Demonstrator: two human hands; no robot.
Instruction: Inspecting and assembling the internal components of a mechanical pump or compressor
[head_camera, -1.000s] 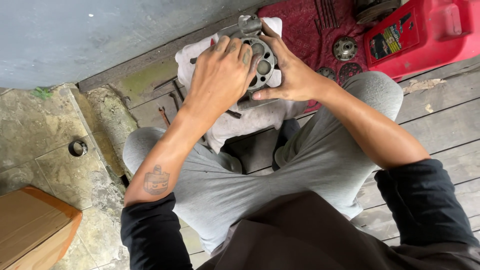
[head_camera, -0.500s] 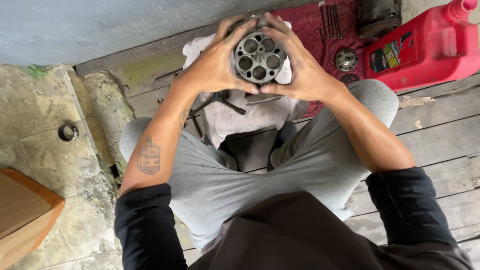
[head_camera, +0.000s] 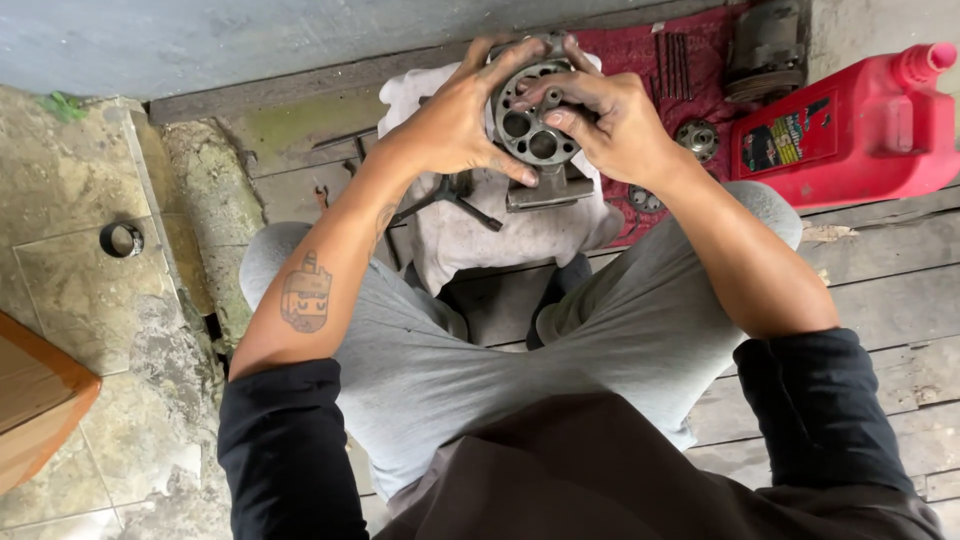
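Observation:
I hold a round grey metal cylinder block (head_camera: 530, 135) with several bores in its face, lifted over a white cloth (head_camera: 470, 230). My left hand (head_camera: 455, 125) grips its left rim, fingers curled around the edge. My right hand (head_camera: 610, 120) holds its right side, with fingertips resting on the face near the centre. A flat metal part (head_camera: 545, 190) shows just under the block, above the cloth. A black three-armed tool (head_camera: 445, 195) lies on the cloth below my left hand.
A red plastic jug (head_camera: 850, 125) lies at the right on the wooden planks. On a red mat (head_camera: 640, 50) rest small round metal parts (head_camera: 697, 138), thin rods and a grey motor-like body (head_camera: 765, 45). A metal ring (head_camera: 122, 239) sits on the stone at left; a wooden box corner (head_camera: 35, 400) at lower left.
A second ago my left hand covered the block. Both hands have since taken it by its sides and turned its bored face up; my right fingertips have now moved onto the face.

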